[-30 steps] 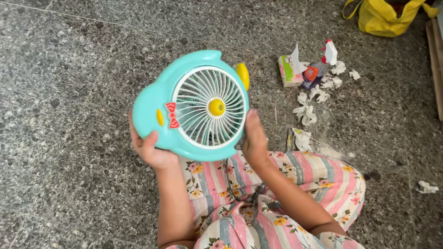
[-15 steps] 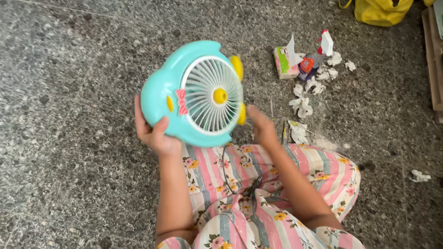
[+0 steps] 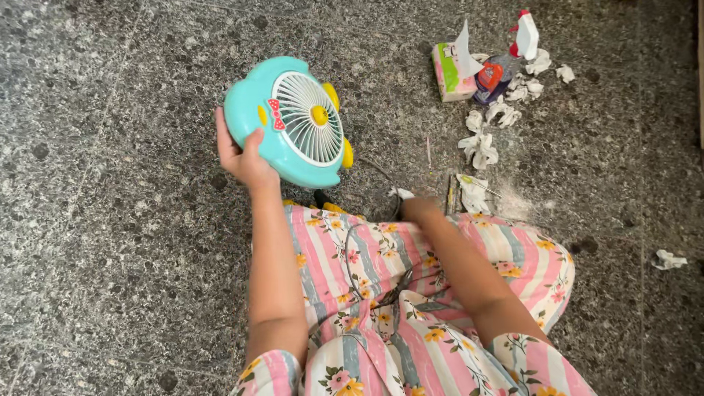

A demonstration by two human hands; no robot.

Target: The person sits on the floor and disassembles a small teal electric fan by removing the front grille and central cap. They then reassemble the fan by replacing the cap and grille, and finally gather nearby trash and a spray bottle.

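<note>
Right hand (image 3: pixel 416 207) has dropped off the fan (image 3: pixel 293 121); left hand (image 3: pixel 242 158) holds it.

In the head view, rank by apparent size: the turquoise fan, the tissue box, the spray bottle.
1. turquoise fan, clearly largest, though the left hand holds it raised nearer the camera.
2 and 3. tissue box and spray bottle look alike; unranked.

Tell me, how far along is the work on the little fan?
Looks done: crumpled tissues lie used beside the spray bottle and tissue box. In hand: the left hand holds the teal fan up by its edge; the right hand is down by a white scrap near the knee. Left: the tissues and a pale dusty smear lie uncollected on the floor.
</note>
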